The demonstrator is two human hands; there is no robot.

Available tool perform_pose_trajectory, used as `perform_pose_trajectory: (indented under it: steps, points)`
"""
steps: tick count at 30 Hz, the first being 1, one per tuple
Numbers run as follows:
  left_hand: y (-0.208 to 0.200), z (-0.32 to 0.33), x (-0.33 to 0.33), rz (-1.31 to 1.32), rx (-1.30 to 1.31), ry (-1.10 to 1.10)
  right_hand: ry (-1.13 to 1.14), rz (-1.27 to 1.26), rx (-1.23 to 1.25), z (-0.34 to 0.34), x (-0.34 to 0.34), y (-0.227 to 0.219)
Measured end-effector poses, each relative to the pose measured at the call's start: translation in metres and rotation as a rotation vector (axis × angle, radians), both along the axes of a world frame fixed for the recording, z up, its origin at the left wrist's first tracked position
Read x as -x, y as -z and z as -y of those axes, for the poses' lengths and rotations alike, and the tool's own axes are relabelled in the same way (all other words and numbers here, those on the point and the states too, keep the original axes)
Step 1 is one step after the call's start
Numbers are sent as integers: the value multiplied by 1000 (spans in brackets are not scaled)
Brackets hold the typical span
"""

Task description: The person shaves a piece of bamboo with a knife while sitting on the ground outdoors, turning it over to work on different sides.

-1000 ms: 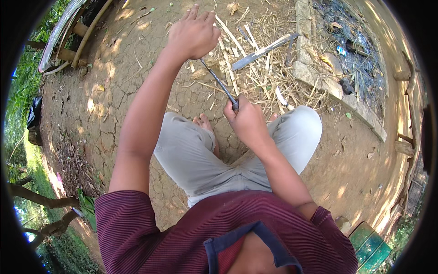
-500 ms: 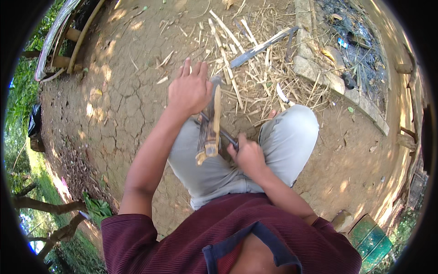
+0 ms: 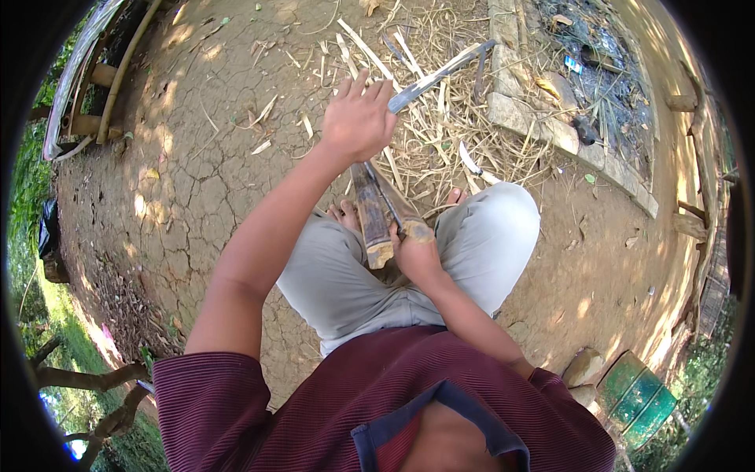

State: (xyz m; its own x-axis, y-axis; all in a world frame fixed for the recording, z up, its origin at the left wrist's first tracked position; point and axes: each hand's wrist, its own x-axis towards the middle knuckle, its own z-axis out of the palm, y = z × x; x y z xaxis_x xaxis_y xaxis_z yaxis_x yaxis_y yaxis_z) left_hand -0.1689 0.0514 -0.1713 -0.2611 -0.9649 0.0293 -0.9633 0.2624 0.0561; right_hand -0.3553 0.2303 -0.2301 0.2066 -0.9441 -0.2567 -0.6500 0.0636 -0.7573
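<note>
Between my knees stands a piece of split wood, parted into a dark-faced left half (image 3: 373, 224) and a brownish right half (image 3: 406, 211). A long dark knife (image 3: 383, 191) lies along the gap between them. My right hand (image 3: 418, 256) is closed around the knife's handle, close to the near end of the right half. My left hand (image 3: 358, 122) is stretched over the far end of the wood with its fingers apart. It hides that end and the knife's tip, so I cannot tell whether its palm touches them.
Wood slivers (image 3: 440, 126) litter the ground ahead, with a long grey strip (image 3: 444, 75) across them. A curved knife (image 3: 470, 160) lies beyond my right knee. Stone edging (image 3: 550, 135) borders an ashy patch at right. A green container (image 3: 635, 400) stands at lower right.
The knife has swung from lying across the wood to running along it, and the wood has come apart into two halves. My left hand has shifted right and farther away.
</note>
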Motion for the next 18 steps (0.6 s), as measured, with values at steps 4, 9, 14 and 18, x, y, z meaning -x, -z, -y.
perform_pose_trajectory:
  steps: [4, 9, 14, 18]
  points:
    - [8, 9, 7, 3, 64, 52, 76, 6, -69, 5, -5, -28]
    - [-8, 33, 37, 17, -8, 124, 96, 13, -99, 16, 5, 14]
    - [-6, 36, 32, -2, 17, 162, 204, 135, -28, 17, -6, -3]
    - [-13, 23, 10, 76, -69, 66, 141, 70, -69, 26, -8, -15]
